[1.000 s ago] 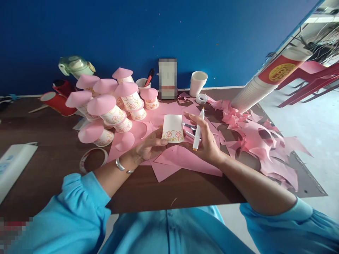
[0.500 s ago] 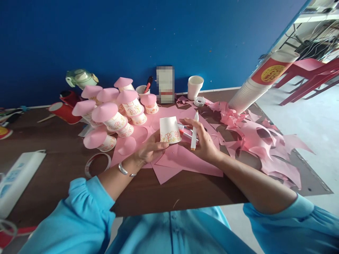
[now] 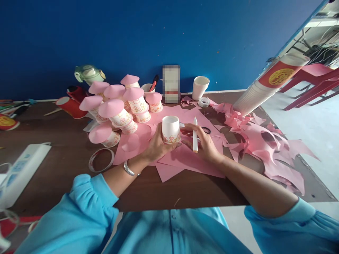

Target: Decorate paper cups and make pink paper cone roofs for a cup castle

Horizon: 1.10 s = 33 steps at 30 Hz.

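Observation:
My left hand is closed around a white paper cup, held upside down. Orange and yellow-green flowers and stems are drawn in a band near its rim, and its base faces up. Between the fingers of my right hand is a white marker, its pointed end upward. The fingertips of that hand are close to the cup's right side; whether they touch it I cannot tell. Under both hands lie pink paper sheets. To the left, several decorated cups stand with pink cone roofs, some stacked.
Pink paper scraps spread on the right beside a tall leaning stack of cups. A tape roll, a power strip and a red cup lie leftward. White cups and a blurred upright panel stand near the wall.
The cup has been tipped so that its base now shows more. My right hand has moved in nearer to the cup with the marker. The whole view has shifted slightly.

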{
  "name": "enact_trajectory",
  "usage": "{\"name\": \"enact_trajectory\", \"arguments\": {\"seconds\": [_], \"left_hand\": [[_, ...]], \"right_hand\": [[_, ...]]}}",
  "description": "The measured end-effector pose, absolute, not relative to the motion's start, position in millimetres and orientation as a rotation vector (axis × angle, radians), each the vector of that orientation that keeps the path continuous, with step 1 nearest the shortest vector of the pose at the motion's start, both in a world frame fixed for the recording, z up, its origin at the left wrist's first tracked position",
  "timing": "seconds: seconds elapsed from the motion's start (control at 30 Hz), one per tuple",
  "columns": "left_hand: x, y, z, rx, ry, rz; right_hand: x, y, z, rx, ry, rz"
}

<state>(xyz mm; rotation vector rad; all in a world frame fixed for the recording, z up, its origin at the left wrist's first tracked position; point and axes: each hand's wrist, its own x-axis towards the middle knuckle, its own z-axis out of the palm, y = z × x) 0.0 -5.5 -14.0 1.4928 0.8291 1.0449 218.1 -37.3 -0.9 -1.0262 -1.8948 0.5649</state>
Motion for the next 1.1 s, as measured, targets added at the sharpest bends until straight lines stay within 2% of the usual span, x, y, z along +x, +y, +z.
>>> {"name": "enact_trajectory", "arguments": {"seconds": [0.53,0.7,0.9,1.1], "left_hand": [[3,-7,-12,1.596,0.903,1.031],[6,-7,-12,1.672,0.851,1.124],[1,-9,-5,1.855,0.700,1.033],[2,-6,-6,1.690,0.737,1.003]], "right_hand": [[217,-38,0,-1.047,-1.893,0.613],[216,-35,-2,-1.025,-1.933,0.574],[220,-33,-6,-1.055,-1.940,0.411],[226,-28,-10,-1.095,-1.900,0.366]]}}
